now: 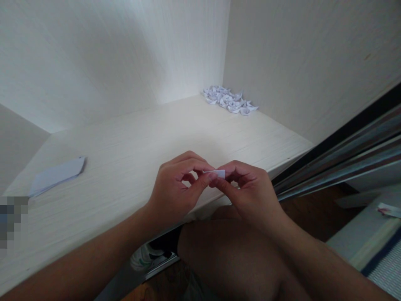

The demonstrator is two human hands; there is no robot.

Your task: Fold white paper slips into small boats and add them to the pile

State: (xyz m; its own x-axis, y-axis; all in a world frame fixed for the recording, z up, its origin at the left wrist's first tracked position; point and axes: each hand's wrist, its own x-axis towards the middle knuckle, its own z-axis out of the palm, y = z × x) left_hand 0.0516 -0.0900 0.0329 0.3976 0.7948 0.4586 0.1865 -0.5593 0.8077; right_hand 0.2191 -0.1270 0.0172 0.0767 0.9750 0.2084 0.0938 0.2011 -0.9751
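Note:
A small folded piece of white paper (220, 172) is pinched between both hands, above the front part of a pale wood-grain shelf (140, 138). My left hand (178, 186) grips its left end between thumb and fingertips. From the other side, my right hand (250, 186) holds it with thumb and index finger, and the two thumbs nearly meet. Much of the paper is hidden by the fingers. Several small folded paper boats (227, 99) lie heaped in the far right corner. On the left rests a stack of white paper sheets (58, 175).
Pale panels enclose the shelf at the back and sides. Dark sliding-door tracks (344, 142) run along the right. Below the shelf's front edge are my bare leg (228, 251) and a white shoe-like item (145, 257). A blurred patch (11, 219) covers something at the left edge.

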